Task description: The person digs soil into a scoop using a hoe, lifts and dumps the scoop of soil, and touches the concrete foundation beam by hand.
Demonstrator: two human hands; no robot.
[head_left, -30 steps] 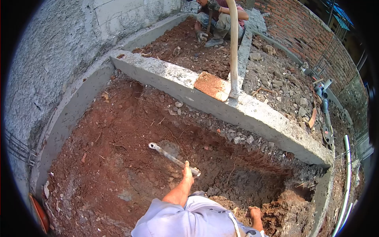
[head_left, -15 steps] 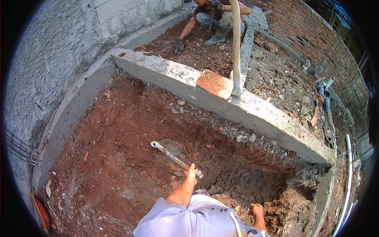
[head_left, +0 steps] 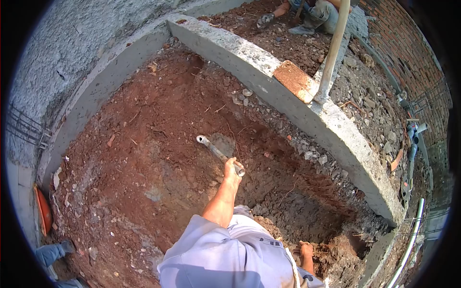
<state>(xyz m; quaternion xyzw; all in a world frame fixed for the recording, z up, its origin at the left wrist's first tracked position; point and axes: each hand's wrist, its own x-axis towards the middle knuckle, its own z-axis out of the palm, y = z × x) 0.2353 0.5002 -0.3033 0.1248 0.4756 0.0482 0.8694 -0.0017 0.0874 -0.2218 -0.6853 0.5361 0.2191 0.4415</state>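
My left hand (head_left: 232,169) is closed around the near end of a grey metal pipe (head_left: 213,150). The pipe slants away to the upper left over reddish soil, and its far end shows a dark hole. Lower right, beside my shirt, my right hand (head_left: 306,249) hangs low over a dug hollow (head_left: 307,216) of darker, damp earth. Its fingers look curled, and whatever they may hold is hidden. Ahead, a hoe (head_left: 295,81) with a mud-caked blade rests on a concrete beam (head_left: 345,134), its wooden handle pointing up.
Beyond the beam another person crouches, a gloved hand (head_left: 265,20) near the soil. At lower left appear someone's trouser leg (head_left: 50,253) and an orange-red object (head_left: 43,210). A white plastic pipe (head_left: 408,245) lies at right. Bare rebar (head_left: 29,127) juts from the left wall.
The view has shifted, so the beam, hoe and crouching person sit further right and higher. A leg now shows at lower left. My left hand still grips the pipe.
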